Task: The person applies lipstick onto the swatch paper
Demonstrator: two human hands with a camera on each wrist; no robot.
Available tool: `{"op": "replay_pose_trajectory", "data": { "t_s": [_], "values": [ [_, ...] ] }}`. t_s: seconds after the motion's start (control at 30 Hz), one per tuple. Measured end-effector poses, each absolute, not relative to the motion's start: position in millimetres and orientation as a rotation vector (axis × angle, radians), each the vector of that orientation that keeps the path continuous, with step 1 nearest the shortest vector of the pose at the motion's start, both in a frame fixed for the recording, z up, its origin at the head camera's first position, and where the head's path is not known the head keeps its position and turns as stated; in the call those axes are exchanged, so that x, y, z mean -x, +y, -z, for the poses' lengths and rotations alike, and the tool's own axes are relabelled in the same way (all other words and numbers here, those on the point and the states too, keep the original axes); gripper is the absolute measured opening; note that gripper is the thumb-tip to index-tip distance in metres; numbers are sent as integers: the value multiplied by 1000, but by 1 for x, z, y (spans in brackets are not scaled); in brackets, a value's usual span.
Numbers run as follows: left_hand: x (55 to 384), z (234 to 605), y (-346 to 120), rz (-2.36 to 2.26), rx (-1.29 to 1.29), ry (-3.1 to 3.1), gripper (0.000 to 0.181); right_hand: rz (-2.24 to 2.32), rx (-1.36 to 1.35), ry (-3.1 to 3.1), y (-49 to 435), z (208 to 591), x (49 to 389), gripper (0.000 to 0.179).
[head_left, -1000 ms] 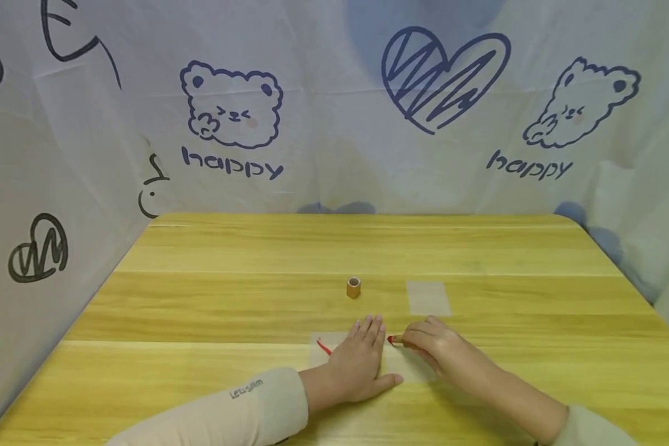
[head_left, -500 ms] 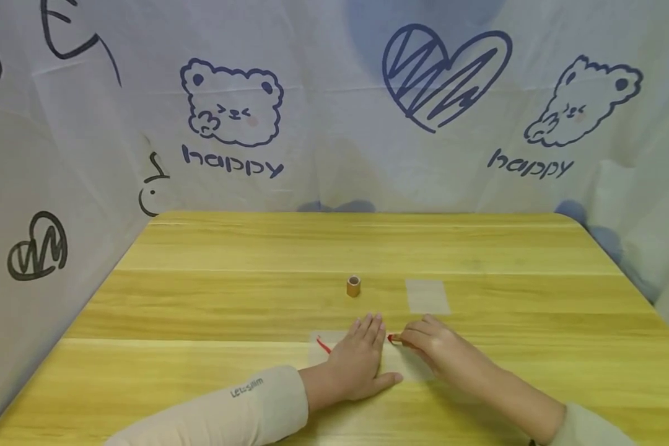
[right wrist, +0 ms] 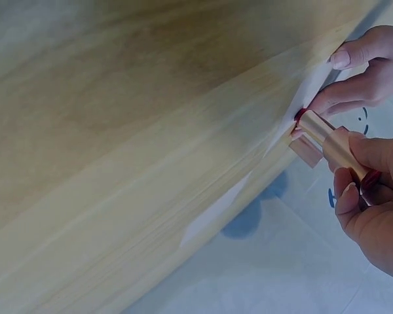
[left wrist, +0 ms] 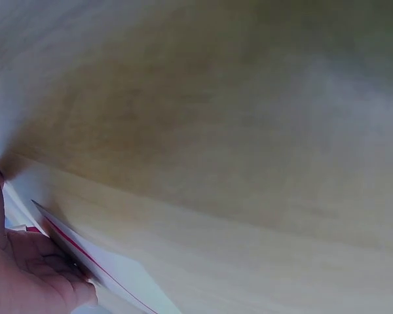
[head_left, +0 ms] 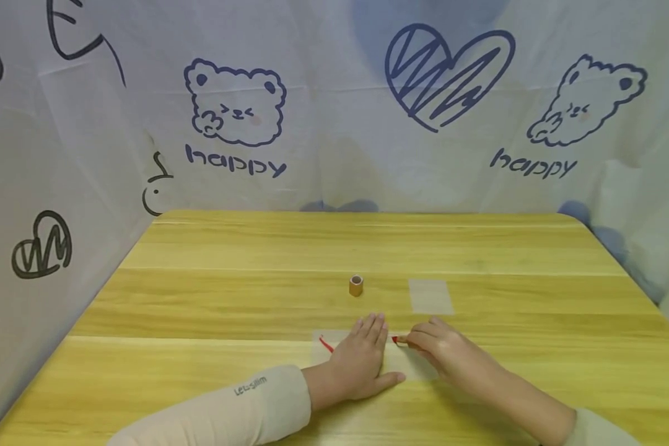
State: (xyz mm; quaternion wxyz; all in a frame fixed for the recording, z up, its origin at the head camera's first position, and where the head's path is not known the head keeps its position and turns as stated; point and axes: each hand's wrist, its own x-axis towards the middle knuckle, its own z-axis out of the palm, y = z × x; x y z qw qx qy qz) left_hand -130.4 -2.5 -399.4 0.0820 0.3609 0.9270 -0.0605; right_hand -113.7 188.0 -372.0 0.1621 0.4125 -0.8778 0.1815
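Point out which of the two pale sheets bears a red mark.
The nearer sheet, under the left hand: a red stroke shows on it, while the farther sheet shows no mark.

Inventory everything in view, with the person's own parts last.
Lipstick: one, gold with red tip, in right hand
Cap: one, tan, on table
Near sheet: one, whitish, under left hand
Far sheet: one, whitish, right of cap
Stroke: one visible, red, near sheet
Table: one, yellow, centre
Backdrop: one, white, behind table
Bear drawings: two, blue, backdrop
Heart drawings: two, blue and black, backdrop
Happy lettering: two, blue, under bear drawings
Other marks: several, black, left
Left hand: one, on near sheet
Right hand: one, holding lipstick
Sleeves: two, cream, bottom edge
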Motion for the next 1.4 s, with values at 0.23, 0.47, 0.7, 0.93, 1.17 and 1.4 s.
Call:
{"op": "replay_pose_trajectory", "data": {
  "t_s": [0.23, 0.47, 0.7, 0.93, 1.17, 1.4],
  "values": [
    [131, 401, -3, 164, -1076, 2768, 81, -505, -1173, -2495, 188, 373, 114, 23],
    [131, 400, -4, 150, -1077, 2769, 81, -509, -1157, -2532, 189, 370, 113, 24],
    [132, 400, -3, 146, -1077, 2770, 81, -512, -1144, -2535, 190, 370, 113, 23],
    [132, 400, -3, 133, -1070, 2762, 81, -516, -1153, -2543, 192, 370, 112, 24],
    [132, 401, -3, 117, -1076, 2763, 81, -516, -1147, -2539, 193, 371, 110, 24],
    [131, 400, -3, 108, -1069, 2762, 82, -517, -1149, -2522, 194, 371, 108, 24]
  ]
}}
